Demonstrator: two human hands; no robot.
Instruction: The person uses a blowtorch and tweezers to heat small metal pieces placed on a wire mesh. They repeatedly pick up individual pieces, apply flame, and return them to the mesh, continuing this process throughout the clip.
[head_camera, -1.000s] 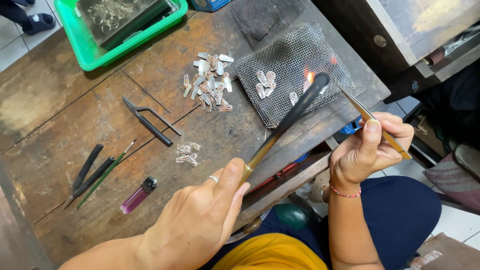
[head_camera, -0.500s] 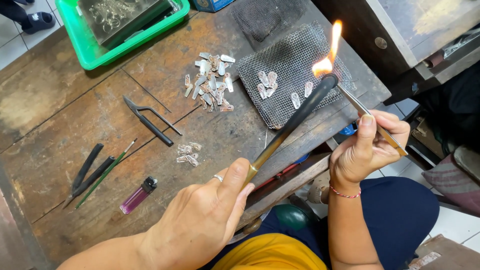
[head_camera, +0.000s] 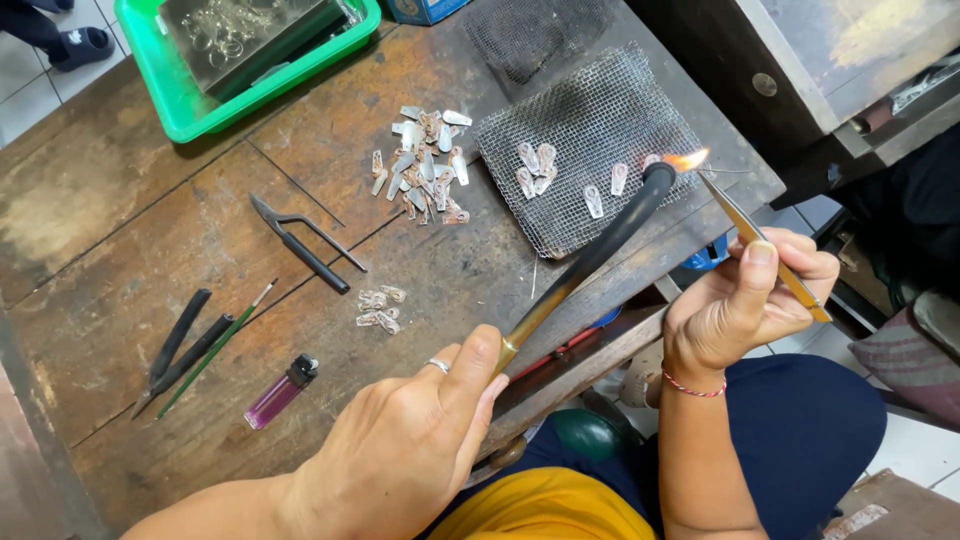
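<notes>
With the left hand (head_camera: 400, 450) clamped on the torch (head_camera: 600, 250) and the right hand (head_camera: 745, 300) pinching tweezers (head_camera: 765, 245), the flame (head_camera: 685, 160) at the wire mesh (head_camera: 590, 140) edge may overheat the small metal pieces (head_camera: 540, 165) there.

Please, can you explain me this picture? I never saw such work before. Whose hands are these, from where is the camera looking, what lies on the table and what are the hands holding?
The camera sits on the person's head and looks down, so both hands are the person's own. The left hand, with a ring, holds a long dark torch; a small flame burns at its tip. The right hand pinches brass-coloured tweezers, whose point reaches toward the flame.

On the worn wooden bench lies a wire mesh pad with a few small metal pieces on it. Beside it is a pile of similar pieces, and a smaller group lies nearer the person. There are also black pliers, dark tools with a thin green brush, a purple lighter and a green tray at the far edge.
</notes>
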